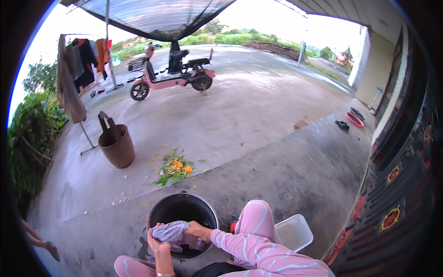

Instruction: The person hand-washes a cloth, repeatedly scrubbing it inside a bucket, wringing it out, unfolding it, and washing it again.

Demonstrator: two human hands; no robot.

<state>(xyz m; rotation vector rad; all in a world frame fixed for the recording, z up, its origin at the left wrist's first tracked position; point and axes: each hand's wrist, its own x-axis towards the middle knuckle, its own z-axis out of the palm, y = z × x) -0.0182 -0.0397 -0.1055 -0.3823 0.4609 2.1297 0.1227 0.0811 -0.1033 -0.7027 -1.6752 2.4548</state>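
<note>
A bundled, purplish-grey patterned cloth [169, 231] is held in both hands over a round dark metal pot [183, 195]. My left hand [157, 242] cups the cloth's left end from below, near the pot's left rim. The cloth's right side is gripped by my right hand [199, 231], whose wrist crosses the rim. Part of the cloth hangs down inside the pot, where the contents are dark and hard to make out.
A white plastic tub [304, 226] stands right of my knee. Ahead lie green and orange plant scraps [176, 166] and a brown bucket [116, 152]. Farther off are a pink electric scooter [166, 83] and hanging clothes [86, 57]. A person's leg [36, 240] shows at lower left.
</note>
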